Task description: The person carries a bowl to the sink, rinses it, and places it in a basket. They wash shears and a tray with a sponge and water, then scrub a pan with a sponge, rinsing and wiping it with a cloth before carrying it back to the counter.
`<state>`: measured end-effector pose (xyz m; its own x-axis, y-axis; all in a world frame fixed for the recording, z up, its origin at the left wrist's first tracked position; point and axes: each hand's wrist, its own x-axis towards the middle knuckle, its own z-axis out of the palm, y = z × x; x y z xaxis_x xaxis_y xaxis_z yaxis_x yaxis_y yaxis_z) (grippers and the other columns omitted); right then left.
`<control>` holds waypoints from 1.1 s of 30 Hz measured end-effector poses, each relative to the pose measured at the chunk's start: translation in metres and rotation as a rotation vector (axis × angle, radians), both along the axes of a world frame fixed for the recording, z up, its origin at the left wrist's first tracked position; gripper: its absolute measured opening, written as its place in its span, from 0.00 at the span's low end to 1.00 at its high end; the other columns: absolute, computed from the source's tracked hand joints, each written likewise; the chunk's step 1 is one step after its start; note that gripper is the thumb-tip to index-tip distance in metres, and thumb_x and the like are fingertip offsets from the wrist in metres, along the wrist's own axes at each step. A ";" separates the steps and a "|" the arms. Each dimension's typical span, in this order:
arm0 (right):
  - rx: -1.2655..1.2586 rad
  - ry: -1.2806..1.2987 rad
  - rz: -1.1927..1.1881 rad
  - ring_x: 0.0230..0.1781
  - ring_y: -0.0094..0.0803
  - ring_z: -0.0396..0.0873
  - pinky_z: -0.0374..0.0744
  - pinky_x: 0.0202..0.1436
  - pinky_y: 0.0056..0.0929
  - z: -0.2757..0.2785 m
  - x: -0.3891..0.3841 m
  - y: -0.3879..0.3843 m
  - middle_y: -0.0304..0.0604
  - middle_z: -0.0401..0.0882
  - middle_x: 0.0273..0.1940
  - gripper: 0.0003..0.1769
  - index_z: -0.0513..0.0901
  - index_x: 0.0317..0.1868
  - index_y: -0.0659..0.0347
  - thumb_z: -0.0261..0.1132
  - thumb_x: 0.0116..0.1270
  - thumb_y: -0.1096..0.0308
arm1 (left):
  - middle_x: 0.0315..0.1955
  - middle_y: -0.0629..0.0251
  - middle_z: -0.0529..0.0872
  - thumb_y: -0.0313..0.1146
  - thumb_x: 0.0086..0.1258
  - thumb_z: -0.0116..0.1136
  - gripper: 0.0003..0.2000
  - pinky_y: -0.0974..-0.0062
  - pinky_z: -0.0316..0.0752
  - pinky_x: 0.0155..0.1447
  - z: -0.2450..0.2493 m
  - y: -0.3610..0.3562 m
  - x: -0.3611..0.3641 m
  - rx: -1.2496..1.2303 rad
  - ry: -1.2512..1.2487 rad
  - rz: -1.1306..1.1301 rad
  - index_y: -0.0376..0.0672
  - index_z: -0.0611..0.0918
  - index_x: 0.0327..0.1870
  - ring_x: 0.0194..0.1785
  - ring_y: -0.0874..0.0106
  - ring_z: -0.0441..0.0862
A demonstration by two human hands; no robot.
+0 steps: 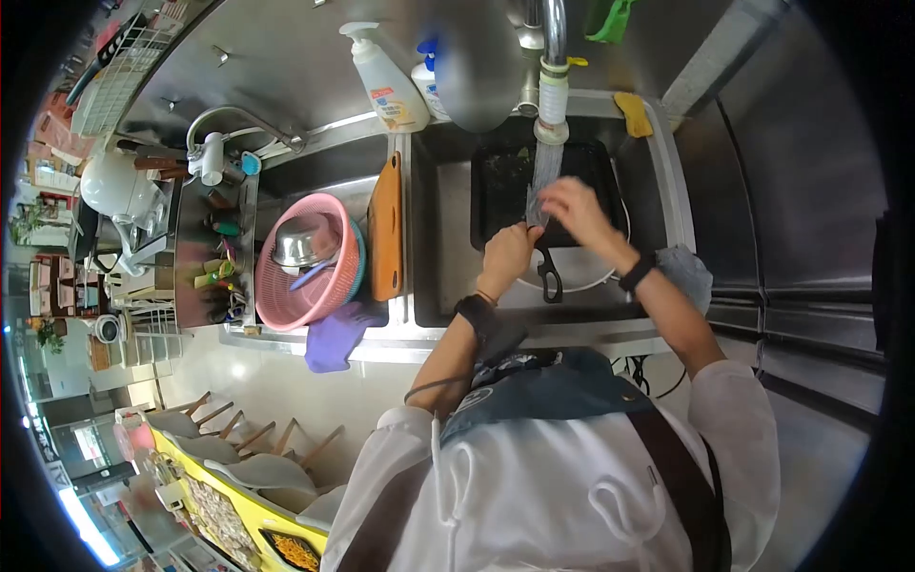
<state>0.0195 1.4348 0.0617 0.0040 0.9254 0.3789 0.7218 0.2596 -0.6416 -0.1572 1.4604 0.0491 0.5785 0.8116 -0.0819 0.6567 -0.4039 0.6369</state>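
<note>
Under the running tap (pixel 553 95), my left hand (pixel 508 259) is closed around something thin and dark, mostly hidden by the fingers and water. My right hand (pixel 579 212) is beside the water stream, its fingers loosely bent and apart, with nothing visible in them. Beneath both hands, a black rectangular tray (pixel 496 181) lies in the right sink basin. A black handle with a hole (pixel 550 278) shows just right of my left hand, over a pale round item whose rim (pixel 610 276) is partly visible.
An orange cutting board (pixel 386 229) stands at the sink divider. The left basin holds a pink colander (pixel 276 276) with a metal bowl (pixel 305 240). Soap bottles (pixel 391 91) line the back; a yellow sponge (pixel 633 114) and grey cloth (pixel 686 272) lie right. A purple cloth (pixel 334 338) hangs in front.
</note>
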 end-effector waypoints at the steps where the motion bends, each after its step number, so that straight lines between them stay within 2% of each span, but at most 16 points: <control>1: 0.021 -0.054 -0.095 0.41 0.43 0.76 0.75 0.45 0.34 -0.003 0.022 0.009 0.48 0.79 0.37 0.10 0.82 0.35 0.63 0.67 0.49 0.73 | 0.22 0.51 0.81 0.48 0.69 0.45 0.21 0.63 0.71 0.31 -0.007 0.000 0.000 0.051 -0.024 -0.024 0.36 0.78 0.28 0.28 0.54 0.79; 2: 0.053 -0.109 -0.189 0.40 0.43 0.76 0.75 0.45 0.33 -0.004 0.039 0.020 0.48 0.79 0.36 0.10 0.82 0.35 0.63 0.67 0.49 0.73 | 0.20 0.56 0.78 0.48 0.70 0.45 0.21 0.67 0.67 0.29 -0.019 0.007 -0.001 -0.312 -0.216 0.026 0.37 0.77 0.28 0.24 0.59 0.75; 4: 0.026 0.063 -0.377 0.36 0.39 0.79 0.76 0.40 0.30 0.026 0.055 0.019 0.47 0.80 0.34 0.11 0.82 0.36 0.63 0.68 0.50 0.73 | 0.14 0.68 0.72 0.48 0.70 0.44 0.20 0.75 0.61 0.23 -0.038 0.014 -0.004 -1.050 -0.591 0.132 0.40 0.76 0.26 0.18 0.71 0.67; 5: -0.023 0.214 -0.371 0.36 0.35 0.79 0.76 0.39 0.27 0.033 0.055 0.018 0.46 0.80 0.34 0.12 0.82 0.37 0.63 0.68 0.50 0.73 | 0.13 0.79 0.59 0.48 0.72 0.40 0.19 0.82 0.49 0.23 -0.042 0.011 0.004 -1.258 -0.661 0.342 0.45 0.70 0.24 0.18 0.81 0.53; 6: -0.071 0.364 -0.367 0.36 0.31 0.79 0.76 0.38 0.25 0.037 0.054 0.016 0.45 0.80 0.34 0.12 0.82 0.38 0.63 0.68 0.51 0.72 | 0.12 0.78 0.57 0.47 0.73 0.35 0.19 0.81 0.51 0.23 -0.029 0.020 -0.006 -1.924 -1.108 -0.092 0.46 0.66 0.22 0.17 0.81 0.54; 8: -0.076 0.582 -0.218 0.35 0.25 0.77 0.76 0.36 0.23 0.042 0.030 0.006 0.42 0.80 0.35 0.13 0.82 0.40 0.62 0.68 0.52 0.72 | 0.12 0.78 0.55 0.44 0.71 0.32 0.18 0.82 0.52 0.23 -0.010 0.012 -0.003 -2.186 -1.474 0.206 0.48 0.62 0.20 0.17 0.81 0.54; 13: 0.023 0.225 -0.050 0.38 0.42 0.78 0.76 0.42 0.32 0.031 -0.019 0.002 0.46 0.78 0.36 0.11 0.82 0.37 0.63 0.68 0.50 0.72 | 0.11 0.77 0.55 0.38 0.69 0.31 0.15 0.82 0.53 0.23 -0.007 0.011 0.007 -2.201 -1.600 0.196 0.48 0.62 0.19 0.16 0.80 0.55; 17: 0.056 0.220 -0.400 0.37 0.36 0.78 0.75 0.39 0.28 0.016 0.019 0.019 0.45 0.79 0.36 0.11 0.81 0.37 0.64 0.67 0.51 0.74 | 0.11 0.76 0.55 0.35 0.68 0.31 0.14 0.82 0.54 0.23 -0.004 0.010 -0.001 -2.108 -1.653 0.200 0.48 0.63 0.19 0.16 0.80 0.55; 20: 0.177 0.138 -0.084 0.35 0.37 0.79 0.76 0.39 0.29 0.035 -0.015 0.007 0.46 0.79 0.36 0.11 0.81 0.37 0.64 0.67 0.51 0.74 | 0.10 0.77 0.55 0.34 0.68 0.32 0.14 0.81 0.53 0.23 -0.009 0.011 0.001 -2.211 -1.650 0.231 0.48 0.62 0.18 0.15 0.80 0.55; 21: 0.090 0.132 0.010 0.35 0.37 0.79 0.77 0.40 0.29 0.022 -0.021 0.007 0.45 0.79 0.37 0.11 0.81 0.37 0.64 0.67 0.51 0.74 | 0.10 0.76 0.55 0.34 0.68 0.31 0.14 0.81 0.53 0.22 -0.004 0.009 0.004 -2.205 -1.607 0.206 0.48 0.62 0.18 0.15 0.80 0.55; 24: 0.013 0.045 -0.327 0.36 0.34 0.79 0.76 0.39 0.28 -0.001 0.025 0.019 0.44 0.79 0.37 0.10 0.81 0.37 0.63 0.67 0.52 0.74 | 0.10 0.77 0.54 0.38 0.69 0.32 0.16 0.81 0.53 0.22 0.002 0.002 0.003 -2.133 -1.549 0.189 0.49 0.63 0.18 0.15 0.81 0.54; 26: -0.023 0.283 -0.380 0.35 0.36 0.78 0.76 0.39 0.28 0.024 0.017 0.012 0.45 0.78 0.37 0.12 0.80 0.38 0.63 0.67 0.52 0.71 | 0.13 0.78 0.58 0.40 0.67 0.46 0.14 0.83 0.56 0.25 -0.058 0.004 0.010 -2.223 -1.820 -0.252 0.49 0.65 0.20 0.17 0.81 0.57; 28: -0.042 0.144 -0.260 0.33 0.32 0.78 0.75 0.36 0.26 0.046 -0.014 0.002 0.44 0.78 0.36 0.11 0.80 0.38 0.62 0.67 0.53 0.72 | 0.14 0.78 0.57 0.34 0.66 0.48 0.11 0.83 0.56 0.27 -0.036 -0.001 0.009 -2.133 -1.868 0.017 0.49 0.64 0.22 0.19 0.82 0.57; 30: 0.113 0.151 -0.131 0.30 0.29 0.77 0.75 0.34 0.24 0.011 -0.019 0.009 0.43 0.79 0.35 0.11 0.81 0.38 0.61 0.67 0.53 0.72 | 0.15 0.78 0.56 0.41 0.70 0.42 0.14 0.82 0.54 0.25 -0.025 0.001 0.016 -2.290 -1.711 -0.007 0.49 0.63 0.22 0.19 0.82 0.55; 31: 0.023 0.200 -0.248 0.30 0.29 0.77 0.75 0.34 0.24 -0.002 -0.004 0.011 0.42 0.79 0.35 0.10 0.81 0.37 0.61 0.67 0.53 0.72 | 0.15 0.78 0.56 0.49 0.72 0.38 0.18 0.81 0.52 0.25 -0.028 0.003 0.015 -2.282 -1.669 0.027 0.49 0.64 0.22 0.19 0.81 0.56; 33: -0.054 0.203 -0.427 0.30 0.28 0.78 0.75 0.34 0.24 -0.008 0.035 0.017 0.42 0.79 0.35 0.10 0.81 0.37 0.61 0.68 0.53 0.71 | 0.15 0.75 0.63 0.54 0.71 0.35 0.21 0.79 0.57 0.26 -0.026 0.014 0.007 -1.752 -1.132 0.212 0.47 0.67 0.24 0.20 0.78 0.62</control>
